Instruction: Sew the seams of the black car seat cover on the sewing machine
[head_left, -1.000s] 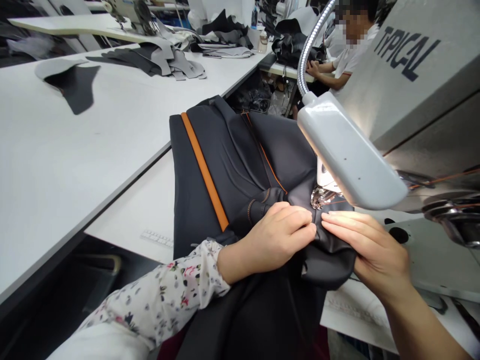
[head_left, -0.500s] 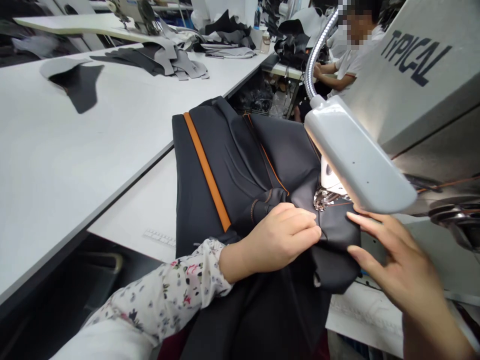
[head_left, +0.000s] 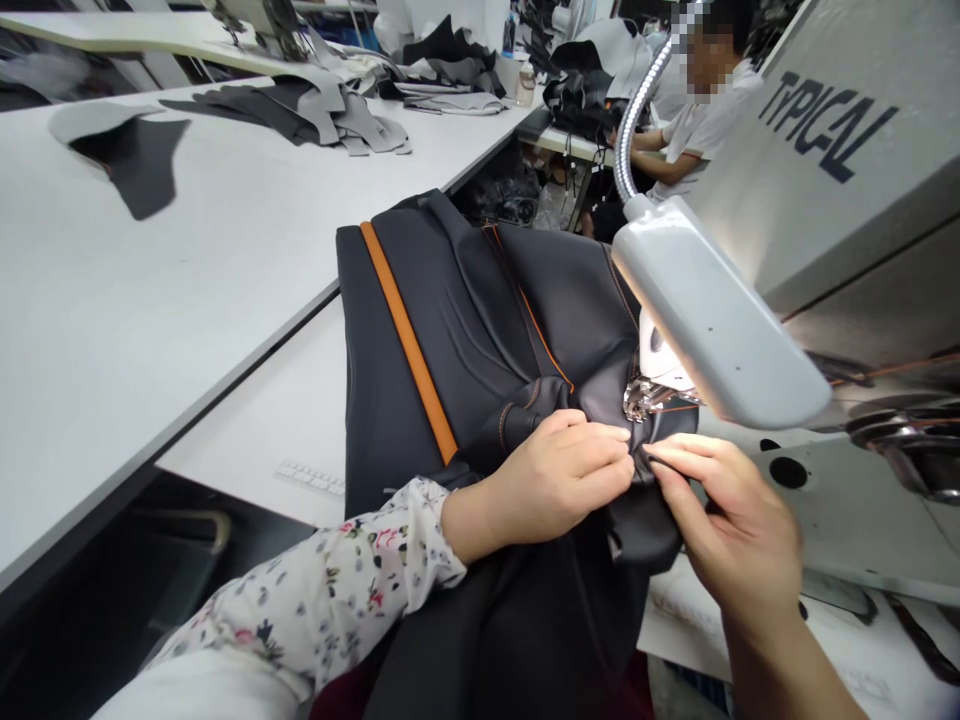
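Note:
A dark leather-like cover (head_left: pixel 465 320) with an orange stripe (head_left: pixel 405 340) and orange stitching lies across the sewing table, its edge under the presser foot (head_left: pixel 643 397) of a grey sewing machine (head_left: pixel 847 200). My left hand (head_left: pixel 559 475), in a floral sleeve, is closed and pinches a fold of the cover just before the foot. My right hand (head_left: pixel 724 510) grips the same fold from the right, fingertips almost meeting the left hand's.
A white gooseneck lamp (head_left: pixel 712 310) hangs over the needle area. A long white table (head_left: pixel 150 290) at left carries grey and black cut pieces (head_left: pixel 330 110). Another person (head_left: pixel 690 120) sits working at the back right.
My right hand lifted off the cover with fingers spread, then came back and closed on the fold beside my left hand. The left hand stayed put.

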